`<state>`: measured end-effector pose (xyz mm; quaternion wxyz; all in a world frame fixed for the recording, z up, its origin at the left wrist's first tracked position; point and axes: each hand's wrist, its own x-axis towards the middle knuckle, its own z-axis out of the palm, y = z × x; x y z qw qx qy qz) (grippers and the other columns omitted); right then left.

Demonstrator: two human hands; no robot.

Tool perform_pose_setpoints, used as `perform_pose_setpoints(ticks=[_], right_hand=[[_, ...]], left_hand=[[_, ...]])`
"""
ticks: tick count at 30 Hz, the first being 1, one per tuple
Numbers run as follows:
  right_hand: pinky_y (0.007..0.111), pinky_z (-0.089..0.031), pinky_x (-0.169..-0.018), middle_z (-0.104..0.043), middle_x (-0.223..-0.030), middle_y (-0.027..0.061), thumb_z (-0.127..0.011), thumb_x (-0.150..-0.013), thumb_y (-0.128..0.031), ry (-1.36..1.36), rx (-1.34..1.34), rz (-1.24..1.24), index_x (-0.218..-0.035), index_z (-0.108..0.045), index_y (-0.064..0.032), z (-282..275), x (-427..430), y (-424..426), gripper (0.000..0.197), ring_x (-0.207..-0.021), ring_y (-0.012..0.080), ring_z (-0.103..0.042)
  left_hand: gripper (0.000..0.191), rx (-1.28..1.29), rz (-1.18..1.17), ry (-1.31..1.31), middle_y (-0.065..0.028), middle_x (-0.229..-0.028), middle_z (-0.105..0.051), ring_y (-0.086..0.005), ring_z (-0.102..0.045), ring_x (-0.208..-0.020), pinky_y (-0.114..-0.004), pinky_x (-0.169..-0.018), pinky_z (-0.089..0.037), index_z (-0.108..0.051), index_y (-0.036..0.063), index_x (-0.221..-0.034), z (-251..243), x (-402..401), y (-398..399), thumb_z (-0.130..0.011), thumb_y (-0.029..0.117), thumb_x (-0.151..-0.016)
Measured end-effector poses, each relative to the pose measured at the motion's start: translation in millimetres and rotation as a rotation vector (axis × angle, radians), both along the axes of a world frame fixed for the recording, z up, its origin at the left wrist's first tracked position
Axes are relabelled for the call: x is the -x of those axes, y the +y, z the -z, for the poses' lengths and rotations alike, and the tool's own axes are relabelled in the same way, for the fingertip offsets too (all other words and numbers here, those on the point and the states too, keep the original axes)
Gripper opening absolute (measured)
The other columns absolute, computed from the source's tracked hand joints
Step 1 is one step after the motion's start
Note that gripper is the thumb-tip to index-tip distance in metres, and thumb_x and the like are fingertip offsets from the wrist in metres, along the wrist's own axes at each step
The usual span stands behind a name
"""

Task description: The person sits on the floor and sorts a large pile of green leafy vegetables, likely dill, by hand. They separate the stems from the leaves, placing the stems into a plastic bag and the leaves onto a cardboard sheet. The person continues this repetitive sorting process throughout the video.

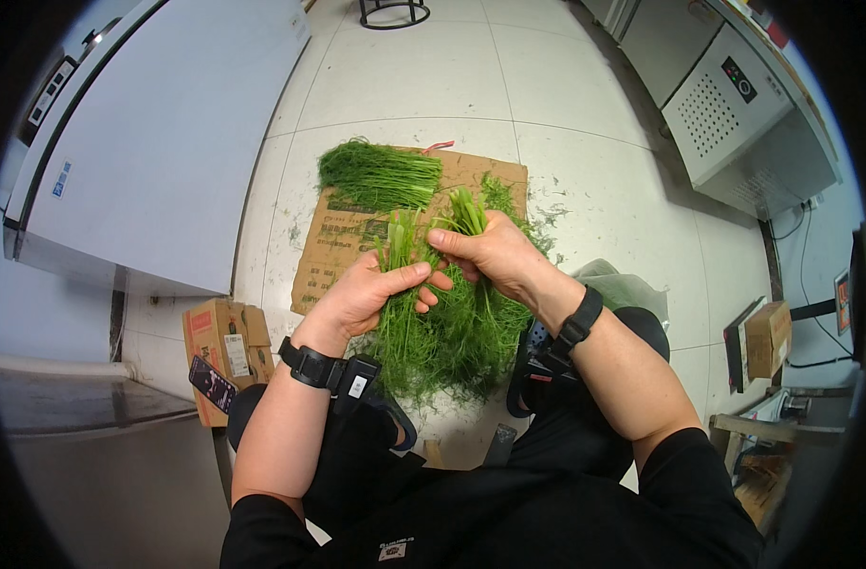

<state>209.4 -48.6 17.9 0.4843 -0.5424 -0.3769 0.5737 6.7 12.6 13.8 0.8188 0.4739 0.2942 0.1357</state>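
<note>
My left hand (365,291) is closed around a bunch of feathery green herb stems (402,238), dill or fennel by its look. The cut ends point away from me and the fronds hang down. Just beside it, my right hand (500,252) grips a second bunch of stems (466,210), its thumb across them near the ends. Below both hands, loose fronds (468,348) spread over the floor and the near part of a flattened cardboard sheet (326,263). A neat pile of the herb (380,171) lies on the sheet's far left, stem ends towards the right.
A white chest-like appliance (155,128) stands at left, a steel unit with a vented panel (717,114) at right. A phone (213,384) leans on a cardboard box (223,334) by my left knee. A translucent plastic bag (625,288) lies by my right knee. Herb scraps litter the tiles.
</note>
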Motion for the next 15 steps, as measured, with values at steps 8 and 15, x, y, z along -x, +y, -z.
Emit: perform_pose_setpoints(ticks=[8,15], right_hand=[[0.025,-0.037,-0.045,-0.059,-0.068,0.0008,-0.074,-0.089,-0.019,0.027,0.019,0.131,-0.088,-0.065,-0.0046,-4.2,-3.0,3.8,0.017,-0.050,0.0082,-0.047],[0.026,-0.037,-0.048,-0.056,-0.068,0.0002,-0.074,-0.089,-0.018,0.039,0.097,0.301,-0.085,-0.062,-0.0059,-8.9,-22.3,6.3,0.018,-0.053,0.0089,-0.045]], left_hand=[[0.033,0.061,-0.211,-0.004,-0.0183,-0.112,-0.068,-0.0227,-0.067,-0.098,-0.036,-0.085,-0.056,-0.059,-0.0030,-0.123,12.3,1.9,7.8,-0.055,0.022,-0.102],[0.028,-0.098,-0.419,0.018,-0.0127,-0.108,-0.071,-0.0208,-0.060,-0.114,-0.041,-0.106,-0.039,-0.066,0.0008,-0.110,9.8,11.0,27.8,-0.054,0.025,-0.102]])
